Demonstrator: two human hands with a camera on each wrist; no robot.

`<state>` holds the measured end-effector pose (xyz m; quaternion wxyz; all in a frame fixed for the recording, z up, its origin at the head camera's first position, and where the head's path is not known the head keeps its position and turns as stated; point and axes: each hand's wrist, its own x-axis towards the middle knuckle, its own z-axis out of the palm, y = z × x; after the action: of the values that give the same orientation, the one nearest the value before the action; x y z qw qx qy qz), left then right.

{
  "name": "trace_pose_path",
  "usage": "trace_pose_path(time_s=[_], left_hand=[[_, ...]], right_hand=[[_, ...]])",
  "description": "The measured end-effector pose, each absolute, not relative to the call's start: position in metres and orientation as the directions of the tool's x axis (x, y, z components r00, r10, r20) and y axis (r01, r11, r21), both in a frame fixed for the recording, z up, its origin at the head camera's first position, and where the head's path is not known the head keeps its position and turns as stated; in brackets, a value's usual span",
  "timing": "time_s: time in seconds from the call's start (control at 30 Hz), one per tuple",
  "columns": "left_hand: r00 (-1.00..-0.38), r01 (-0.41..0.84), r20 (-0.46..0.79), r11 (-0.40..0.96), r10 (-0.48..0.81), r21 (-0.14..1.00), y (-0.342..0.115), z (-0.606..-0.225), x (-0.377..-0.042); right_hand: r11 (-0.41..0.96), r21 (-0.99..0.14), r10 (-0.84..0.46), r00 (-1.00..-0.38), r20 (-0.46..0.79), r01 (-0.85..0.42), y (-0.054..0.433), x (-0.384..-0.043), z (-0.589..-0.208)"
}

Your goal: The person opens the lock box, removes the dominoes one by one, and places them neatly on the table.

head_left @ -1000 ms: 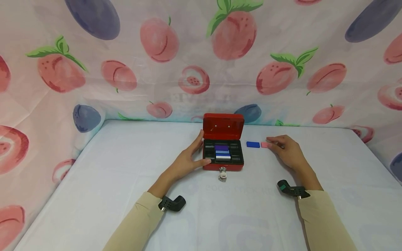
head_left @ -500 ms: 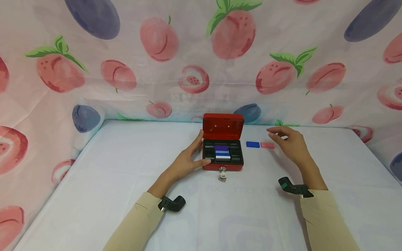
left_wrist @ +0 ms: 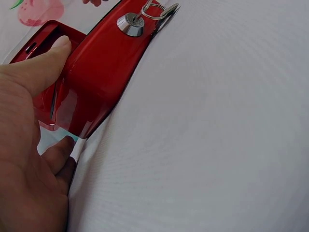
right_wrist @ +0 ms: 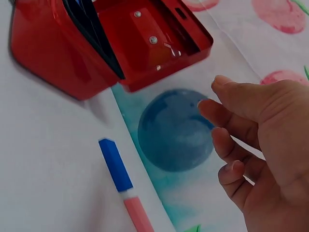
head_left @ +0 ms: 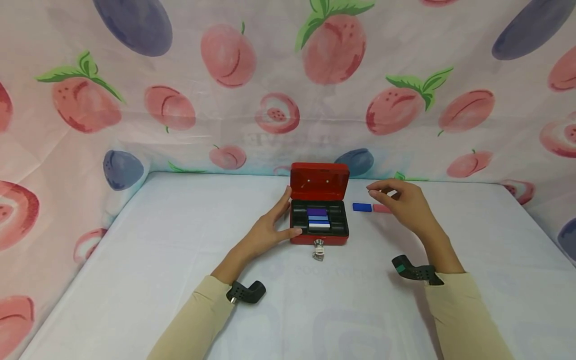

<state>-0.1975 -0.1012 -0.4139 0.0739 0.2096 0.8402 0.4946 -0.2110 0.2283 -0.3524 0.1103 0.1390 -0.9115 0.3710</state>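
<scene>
A red cash box stands with its lid raised and a black compartment tray inside. In the tray's middle column lie a purple block and several blue, light blue and white ones. My left hand holds the box's left side, thumb on the front rim, fingers behind along the side. Right of the box, a blue block and a pink block lie end to end on the cloth. Above them hovers my right hand, its fingers loosely bent with nothing between thumb and forefinger.
Keys on a ring hang from the lock at the box's front. White cloth covers the table. A fruit-print curtain rises along the table's back edge, close behind the lid.
My right hand has let go of the pink block, lifted off it and then shifted left toward the blue block. My left hand has stayed on the box.
</scene>
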Motion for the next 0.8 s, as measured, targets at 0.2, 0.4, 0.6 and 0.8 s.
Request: trace_pose_path(time_s=[0.2,0.4,0.6,0.8], left_hand=[[-0.900,0.283,0.090,0.415,0.426,0.865,-0.101,-0.413,-0.197],[-0.898,0.290,0.096,0.412,0.430,0.864,-0.101,-0.413,-0.197],[-0.899,0.288,0.093,0.416,0.428,0.863,-0.101,-0.414,-0.198],[-0.902,0.277,0.083,0.421,0.424,0.864,-0.101,-0.412,-0.197]], right_hand=[[0.665,-0.661,-0.207,-0.936,0.284,-0.348,0.213,-0.208,-0.348],[0.611,-0.680,-0.272,-0.914,0.300,-0.405,0.198,-0.206,-0.348],[0.593,-0.677,-0.316,-0.899,0.303,-0.437,0.184,-0.205,-0.352],[0.594,-0.669,-0.350,-0.892,0.287,-0.448,0.171,-0.205,-0.359]])
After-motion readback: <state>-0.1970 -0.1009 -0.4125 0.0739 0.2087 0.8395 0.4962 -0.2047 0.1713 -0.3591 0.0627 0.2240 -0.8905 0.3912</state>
